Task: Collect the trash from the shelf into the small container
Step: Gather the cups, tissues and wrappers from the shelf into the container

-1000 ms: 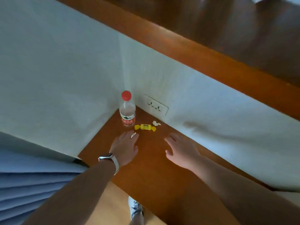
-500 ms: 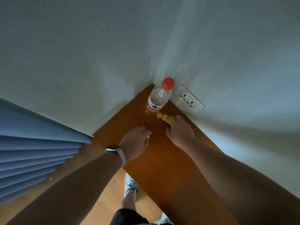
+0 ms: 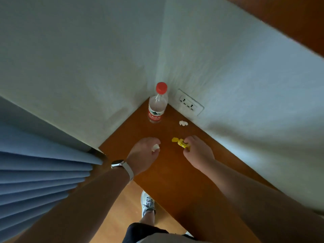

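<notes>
My left hand [image 3: 142, 156], with a watch on its wrist, pinches a small white paper scrap [image 3: 155, 147] above the brown wooden shelf [image 3: 168, 172]. My right hand [image 3: 197, 152] grips one end of a yellow candy wrapper [image 3: 179, 142], lifted just off the shelf. Another crumpled white scrap [image 3: 183, 123] lies on the shelf close to the right wall. An empty clear plastic bottle [image 3: 157, 106] with a red cap and red label stands upright in the corner. No small container is in view.
White walls meet at the corner behind the bottle, with a wall socket [image 3: 190, 104] low on the right wall. A blue pleated curtain [image 3: 40, 174] hangs at the left. Below the shelf edge are the wooden floor and my shoe [image 3: 148, 204].
My left hand closed on the white scrap and my right hand took the yellow wrapper and drew it back from the bottle. The camera view shifted.
</notes>
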Motion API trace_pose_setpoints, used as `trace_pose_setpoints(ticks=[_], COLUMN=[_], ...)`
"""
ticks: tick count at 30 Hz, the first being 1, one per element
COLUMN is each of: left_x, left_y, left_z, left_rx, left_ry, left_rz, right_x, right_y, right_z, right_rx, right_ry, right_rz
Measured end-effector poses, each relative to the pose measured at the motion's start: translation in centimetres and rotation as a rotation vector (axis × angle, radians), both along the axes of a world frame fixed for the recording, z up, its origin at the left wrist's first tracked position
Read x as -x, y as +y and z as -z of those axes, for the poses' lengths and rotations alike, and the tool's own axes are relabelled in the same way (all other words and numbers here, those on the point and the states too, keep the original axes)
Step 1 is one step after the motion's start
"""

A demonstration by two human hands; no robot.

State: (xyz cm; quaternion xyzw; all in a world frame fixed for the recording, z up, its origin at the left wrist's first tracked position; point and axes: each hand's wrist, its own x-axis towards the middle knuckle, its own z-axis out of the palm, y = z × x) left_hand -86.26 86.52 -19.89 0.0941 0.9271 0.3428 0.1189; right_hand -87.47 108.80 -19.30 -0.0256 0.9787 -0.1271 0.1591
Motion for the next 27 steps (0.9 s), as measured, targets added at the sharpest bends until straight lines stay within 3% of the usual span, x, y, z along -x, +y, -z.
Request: trace_pose_setpoints(ticks=[7, 13, 27], left_x=[-2.4, -4.6, -16.7], left_y=[8.0, 18.1, 41.1], left_z=[-4.3, -8.2, -12.7], left_rx=[-0.001, -0.014, -0.079], left_ry=[0.114, 0.249, 0.241], left_rz=[0.120, 0.397, 0.708], right_x=[-6.9, -12.7, -30.8], right_y=[7.2, 14.9, 33.0], right_z=[-3.8, -8.0, -12.1], right_rx=[0.074, 0.138, 0.249], right_ry=[0.098, 0.264, 0.497], right_rz=[0.121, 0.271, 0.756])
